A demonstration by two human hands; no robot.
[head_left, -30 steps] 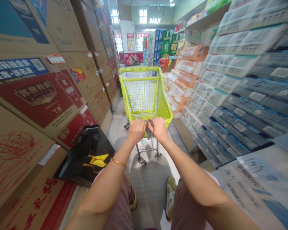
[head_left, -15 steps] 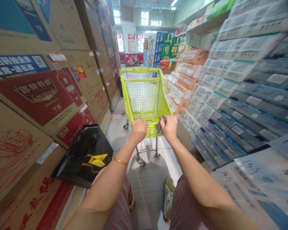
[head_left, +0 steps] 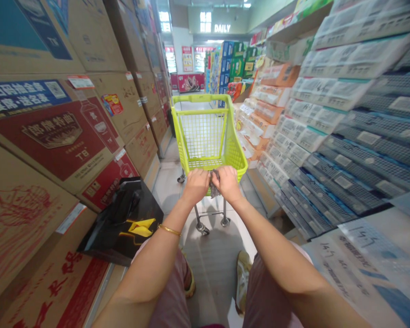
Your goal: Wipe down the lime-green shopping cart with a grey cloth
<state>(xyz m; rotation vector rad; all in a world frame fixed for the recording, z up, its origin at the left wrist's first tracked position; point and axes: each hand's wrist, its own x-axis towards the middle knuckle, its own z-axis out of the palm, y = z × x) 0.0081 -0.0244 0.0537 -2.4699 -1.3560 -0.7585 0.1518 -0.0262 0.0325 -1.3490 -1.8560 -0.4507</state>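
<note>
There are two hands [head_left: 196,186] [head_left: 228,183], one cart [head_left: 235,150] with three wheels [head_left: 202,228] showing, one rag [head_left: 214,187], one bracelet [head_left: 170,230], two shoes [head_left: 242,278] [head_left: 190,286], one black bag [head_left: 114,228] and one DAILY sign [head_left: 222,28]

A shopping cart [head_left: 235,155] stands between stacked cartons [head_left: 54,130], left, and piled packages [head_left: 348,159], right — a bag [head_left: 114,239] beside the cartons, a DAILY sign [head_left: 222,28] beyond.

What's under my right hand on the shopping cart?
A crumpled gray cloth pokes out from under your right hand toward your left hand, hanging at the near end of the yellow-green shopping cart. What the hand itself covers can't be seen.
</note>
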